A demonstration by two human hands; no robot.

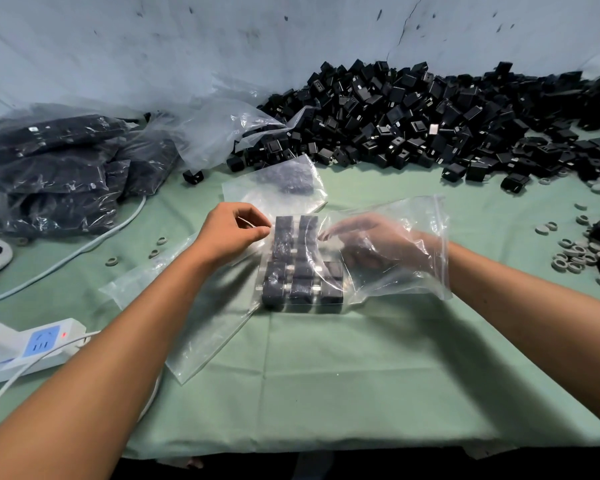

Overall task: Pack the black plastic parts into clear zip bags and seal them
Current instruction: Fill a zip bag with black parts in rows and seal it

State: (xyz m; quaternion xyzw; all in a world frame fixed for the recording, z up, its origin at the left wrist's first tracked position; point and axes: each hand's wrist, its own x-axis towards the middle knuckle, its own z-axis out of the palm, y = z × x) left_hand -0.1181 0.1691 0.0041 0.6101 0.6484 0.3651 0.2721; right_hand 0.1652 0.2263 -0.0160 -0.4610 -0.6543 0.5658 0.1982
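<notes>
A clear zip bag (409,271) lies on the green cloth with its zip mouth to the right. Inside it, several black plastic parts (300,265) sit in neat rows at the left end. My right hand (371,244) is inside the bag up to the wrist, fingers stretched toward the parts, holding nothing. My left hand (231,232) pinches the bag's left edge next to the parts. A big heap of loose black parts (413,116) fills the back right.
Filled bags of parts (56,171) are stacked at the left. Empty clear bags (187,306) lie under my left forearm and behind the work area. A white power strip (32,344) with cables sits at the front left. Small grey rings (575,254) are scattered at the right.
</notes>
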